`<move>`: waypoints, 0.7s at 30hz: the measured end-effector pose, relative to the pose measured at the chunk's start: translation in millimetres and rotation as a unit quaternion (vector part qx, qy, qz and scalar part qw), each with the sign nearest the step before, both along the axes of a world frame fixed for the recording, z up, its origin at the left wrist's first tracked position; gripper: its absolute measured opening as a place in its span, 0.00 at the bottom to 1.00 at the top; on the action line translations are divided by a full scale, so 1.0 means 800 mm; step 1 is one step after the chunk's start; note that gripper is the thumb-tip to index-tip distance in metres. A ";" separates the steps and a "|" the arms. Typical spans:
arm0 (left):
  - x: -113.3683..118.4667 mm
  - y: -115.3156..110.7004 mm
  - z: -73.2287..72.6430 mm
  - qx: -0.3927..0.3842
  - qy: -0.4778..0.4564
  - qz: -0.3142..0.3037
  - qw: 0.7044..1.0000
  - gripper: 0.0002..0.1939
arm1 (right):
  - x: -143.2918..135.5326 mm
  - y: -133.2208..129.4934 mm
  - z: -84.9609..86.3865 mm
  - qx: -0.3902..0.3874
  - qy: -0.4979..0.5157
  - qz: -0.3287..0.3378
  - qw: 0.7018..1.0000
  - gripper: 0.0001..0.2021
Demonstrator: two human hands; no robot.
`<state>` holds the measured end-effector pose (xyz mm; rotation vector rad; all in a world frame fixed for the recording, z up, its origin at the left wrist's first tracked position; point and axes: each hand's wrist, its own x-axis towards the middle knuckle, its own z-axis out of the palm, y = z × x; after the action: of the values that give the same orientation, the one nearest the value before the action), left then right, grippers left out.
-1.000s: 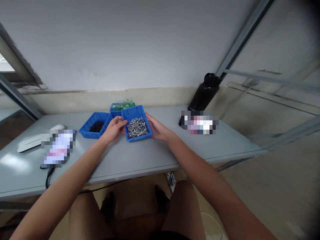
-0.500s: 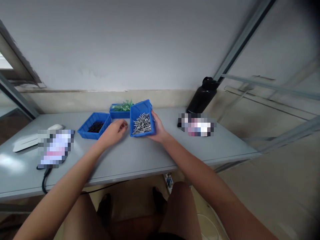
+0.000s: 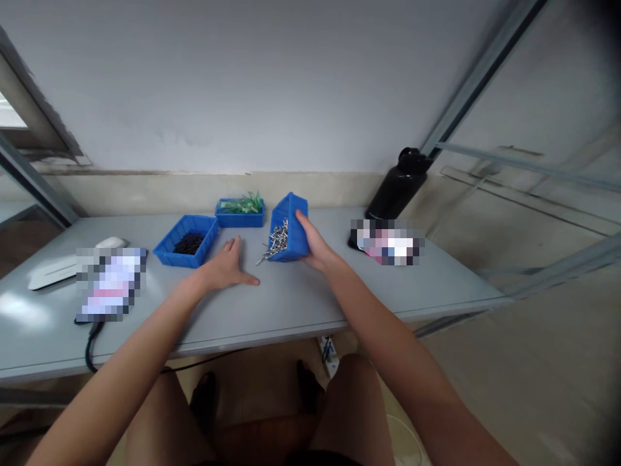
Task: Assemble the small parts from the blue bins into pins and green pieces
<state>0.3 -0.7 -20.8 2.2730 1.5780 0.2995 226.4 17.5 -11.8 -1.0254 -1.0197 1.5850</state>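
My right hand (image 3: 316,248) grips a blue plastic bin (image 3: 292,221) by its right side and holds it tipped steeply to the left. Silver screws (image 3: 274,241) slide out of its lower edge toward the grey table (image 3: 291,298). My left hand (image 3: 227,266) lies flat and open on the table just left of the spilling screws, palm down. A second blue bin (image 3: 187,240) with dark screws sits to the left. A third blue bin (image 3: 240,211) with green parts stands behind.
A black bottle (image 3: 398,184) stands at the back right near a blurred object (image 3: 387,241). A blurred item (image 3: 109,285) with a black cable and a white device (image 3: 53,276) lie on the left. The table's front edge runs above my knees.
My left hand let go of the bin of silver screws and settled flat on the table. My right hand tilted the bin further left, and the screws began to pour out.
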 end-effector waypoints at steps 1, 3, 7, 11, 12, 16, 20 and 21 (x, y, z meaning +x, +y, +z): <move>0.005 -0.001 -0.006 0.008 -0.007 0.004 1.000 0.67 | 0.000 0.001 0.000 0.000 -0.009 0.001 1.000 0.30; 0.012 -0.004 -0.018 0.025 -0.021 0.016 0.999 0.69 | 0.001 0.002 -0.002 -0.001 -0.026 0.005 1.000 0.31; 0.017 -0.020 -0.038 0.089 -0.015 0.055 0.994 0.64 | 0.001 0.006 -0.010 0.001 -0.062 0.005 0.998 0.30; 0.017 -0.040 -0.044 0.110 0.045 0.094 0.988 0.59 | -0.001 0.007 -0.015 0.013 -0.085 -0.008 0.996 0.29; 0.018 -0.042 -0.043 0.107 0.058 0.101 0.987 0.59 | -0.002 0.007 -0.015 0.013 -0.088 -0.012 0.996 0.29; 0.020 -0.044 -0.040 0.092 0.093 0.112 0.985 0.59 | -0.004 0.003 -0.011 0.025 -0.099 -0.007 0.995 0.30; 0.020 -0.043 -0.040 0.093 0.101 0.109 0.984 0.59 | -0.010 -0.002 -0.006 0.062 -0.097 -0.004 0.993 0.29; 0.020 -0.043 -0.041 0.095 0.102 0.109 0.984 0.59 | -0.011 -0.003 -0.005 0.068 -0.094 -0.008 0.993 0.28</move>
<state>16.1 -34.8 -53.4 2.3353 1.9863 0.2927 217.3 15.1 -15.4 -1.1011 -1.2271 1.4057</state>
